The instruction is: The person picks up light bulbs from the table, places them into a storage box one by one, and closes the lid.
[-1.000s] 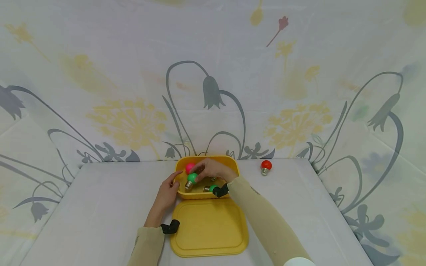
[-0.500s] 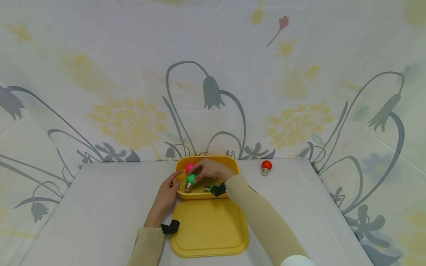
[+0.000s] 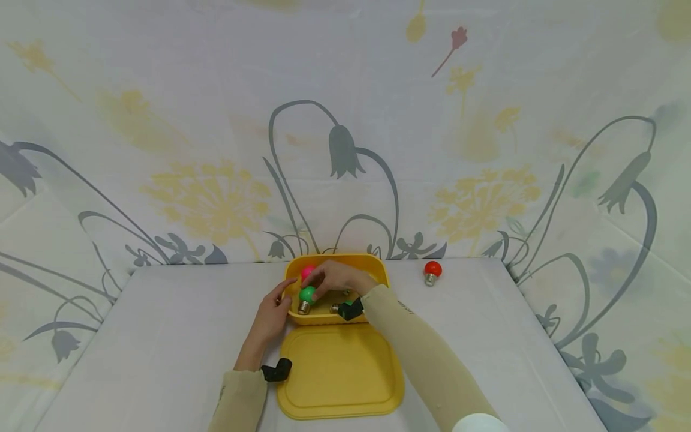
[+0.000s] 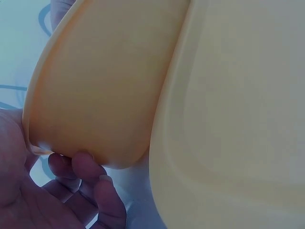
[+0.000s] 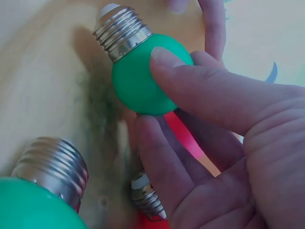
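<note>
My right hand (image 3: pixel 341 276) reaches into the yellow box (image 3: pixel 372 258) and pinches a green light bulb (image 5: pixel 143 78) by its globe, between thumb and fingers. The bulb's metal screw base points toward the near left corner of the box. My left hand (image 3: pixel 272 318) holds the left end of the box, fingertips curled against its outer wall (image 4: pixel 95 95). Behind the held bulb lies a pink bulb (image 3: pixel 307 272). A second green bulb (image 5: pixel 38 205) lies at the front of the box, partly hidden by the wrist camera. Another bulb's metal base (image 5: pixel 148 196) shows under the right hand, red beside it.
A yellow lid (image 3: pixel 340 372) lies flat on the white table (image 3: pixel 178 336), just in front of the box. Off to the right, a red bulb (image 3: pixel 433 269) lies on the table. A flower-patterned cloth (image 3: pixel 345 72) hangs behind.
My right hand has shifted slightly left and toward me with the green bulb, further into the near left corner of the box. The left hand stays in place.
</note>
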`<action>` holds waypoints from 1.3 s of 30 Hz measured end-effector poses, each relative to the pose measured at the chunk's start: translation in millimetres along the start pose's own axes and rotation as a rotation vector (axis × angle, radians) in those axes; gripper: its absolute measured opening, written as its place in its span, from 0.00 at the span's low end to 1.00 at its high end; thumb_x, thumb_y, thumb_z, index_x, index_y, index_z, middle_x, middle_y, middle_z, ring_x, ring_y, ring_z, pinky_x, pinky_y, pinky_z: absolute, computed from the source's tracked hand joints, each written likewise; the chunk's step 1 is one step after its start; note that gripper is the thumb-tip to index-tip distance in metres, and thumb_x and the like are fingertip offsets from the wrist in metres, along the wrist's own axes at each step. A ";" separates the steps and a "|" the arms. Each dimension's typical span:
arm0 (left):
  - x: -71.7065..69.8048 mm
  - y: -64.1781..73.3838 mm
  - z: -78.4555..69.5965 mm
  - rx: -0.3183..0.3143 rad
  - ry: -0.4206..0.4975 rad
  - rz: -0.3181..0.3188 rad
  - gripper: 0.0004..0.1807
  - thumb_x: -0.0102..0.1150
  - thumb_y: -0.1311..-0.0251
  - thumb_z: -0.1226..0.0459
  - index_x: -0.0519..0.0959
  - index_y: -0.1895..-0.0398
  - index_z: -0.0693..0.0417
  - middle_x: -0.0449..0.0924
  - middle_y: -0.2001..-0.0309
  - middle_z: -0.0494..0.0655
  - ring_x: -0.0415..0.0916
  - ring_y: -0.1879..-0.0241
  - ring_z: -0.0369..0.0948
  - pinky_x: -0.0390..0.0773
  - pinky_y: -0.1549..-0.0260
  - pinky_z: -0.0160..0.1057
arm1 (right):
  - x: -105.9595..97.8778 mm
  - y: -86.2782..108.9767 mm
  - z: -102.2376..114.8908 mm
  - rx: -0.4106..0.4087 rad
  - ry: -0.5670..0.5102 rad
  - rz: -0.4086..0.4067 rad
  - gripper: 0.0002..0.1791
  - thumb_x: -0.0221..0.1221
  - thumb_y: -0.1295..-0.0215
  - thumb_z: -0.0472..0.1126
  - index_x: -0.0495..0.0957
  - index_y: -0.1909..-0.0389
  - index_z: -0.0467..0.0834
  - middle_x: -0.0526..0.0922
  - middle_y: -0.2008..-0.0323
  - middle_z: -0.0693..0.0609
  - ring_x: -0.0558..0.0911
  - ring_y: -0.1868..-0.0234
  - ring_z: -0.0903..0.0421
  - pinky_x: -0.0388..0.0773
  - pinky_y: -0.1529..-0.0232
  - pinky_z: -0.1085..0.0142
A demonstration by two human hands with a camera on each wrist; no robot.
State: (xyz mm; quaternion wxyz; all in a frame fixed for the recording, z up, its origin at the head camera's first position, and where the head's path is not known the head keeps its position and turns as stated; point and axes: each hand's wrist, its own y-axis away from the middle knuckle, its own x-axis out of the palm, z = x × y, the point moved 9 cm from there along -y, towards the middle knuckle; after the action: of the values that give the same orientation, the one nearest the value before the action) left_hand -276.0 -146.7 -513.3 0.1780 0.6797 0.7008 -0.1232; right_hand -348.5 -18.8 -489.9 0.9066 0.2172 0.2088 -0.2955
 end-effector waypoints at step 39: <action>0.8 -0.5 1.8 0.010 0.017 -0.003 0.25 0.44 0.29 0.65 0.70 0.29 0.46 0.70 0.43 0.57 0.68 0.51 0.50 0.65 0.56 0.45 | 0.6 -0.2 -6.3 -0.003 -0.034 -0.026 0.16 0.68 0.40 0.34 0.86 0.50 0.45 0.85 0.52 0.54 0.79 0.52 0.58 0.74 0.44 0.66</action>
State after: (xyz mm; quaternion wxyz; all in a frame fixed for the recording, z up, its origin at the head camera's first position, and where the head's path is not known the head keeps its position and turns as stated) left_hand -276.4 -146.7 -515.4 0.1687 0.6806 0.7026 -0.1212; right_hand -349.8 -16.0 -495.3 0.9065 0.2081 0.1967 -0.3104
